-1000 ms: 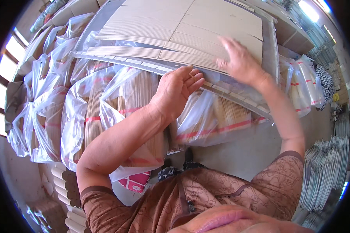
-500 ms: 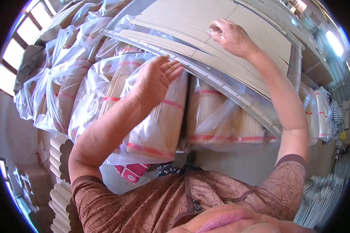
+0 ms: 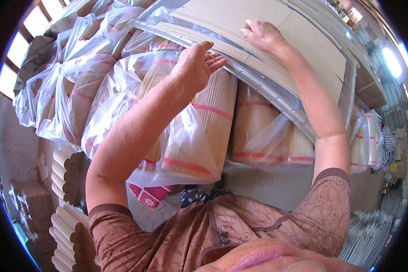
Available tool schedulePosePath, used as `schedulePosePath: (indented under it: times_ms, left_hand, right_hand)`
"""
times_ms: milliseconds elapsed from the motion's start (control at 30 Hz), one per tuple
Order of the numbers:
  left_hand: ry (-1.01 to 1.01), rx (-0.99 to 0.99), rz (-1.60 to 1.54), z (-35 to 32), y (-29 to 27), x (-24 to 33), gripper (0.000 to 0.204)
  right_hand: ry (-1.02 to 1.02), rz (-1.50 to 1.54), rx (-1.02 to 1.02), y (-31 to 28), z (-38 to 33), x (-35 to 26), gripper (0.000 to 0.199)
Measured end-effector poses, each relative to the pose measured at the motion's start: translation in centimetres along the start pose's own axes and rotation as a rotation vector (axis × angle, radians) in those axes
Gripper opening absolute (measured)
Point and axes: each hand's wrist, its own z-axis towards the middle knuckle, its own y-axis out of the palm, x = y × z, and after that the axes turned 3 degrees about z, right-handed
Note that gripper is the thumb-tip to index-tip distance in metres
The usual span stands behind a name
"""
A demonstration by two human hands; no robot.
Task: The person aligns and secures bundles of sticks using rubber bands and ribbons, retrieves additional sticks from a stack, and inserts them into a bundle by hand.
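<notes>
Bright; left windows [image 3: 17, 49], right light [image 3: 391, 62] glaring; edges warped, black.

2 hands [image 3: 198, 65] [image 3: 264, 35], 1 tabletop [image 3: 263, 93]

Curls the right grip [image 3: 263, 35] over beige ribbed sheets [image 3: 315, 54] spread on a counter [image 3: 267, 96], while holding the left grip [image 3: 200, 65], with palm turned inward and fingers loosely bent, by the near edge. Works beside bundles [image 3: 220, 95] partly wrapped in clear plastic [image 3: 188, 149] and ringed with red bands [image 3: 213, 110].
</notes>
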Motion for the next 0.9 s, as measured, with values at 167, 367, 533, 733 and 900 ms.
schedulePosePath:
  times_ms: [167, 367, 533, 733, 900]
  left_hand:
    - [-0.010, -0.047, 0.000, 0.6, 1.4, -0.2, 0.053]
    - [-0.014, 0.013, 0.032, 0.4, 2.4, -0.5, 0.052]
    - [-0.038, 0.027, 0.018, 1.2, 2.5, -0.7, 0.054]
    - [-0.043, 0.031, 0.047, 1.4, 3.7, -0.6, 0.051]
    - [-0.042, 0.033, 0.032, 2.0, 3.0, -0.9, 0.050]
  right_hand:
    - [0.059, -0.141, 0.173, 0.5, 2.7, 4.6, 0.040]
    - [0.132, -0.212, 0.152, 0.8, 3.9, 7.2, 0.041]
    - [0.127, -0.182, 0.212, 1.6, 4.6, 7.8, 0.042]
    - [0.154, -0.168, 0.144, 1.5, 5.7, 8.7, 0.044]
    - [0.199, -0.242, 0.136, 1.6, 5.9, 8.2, 0.048]
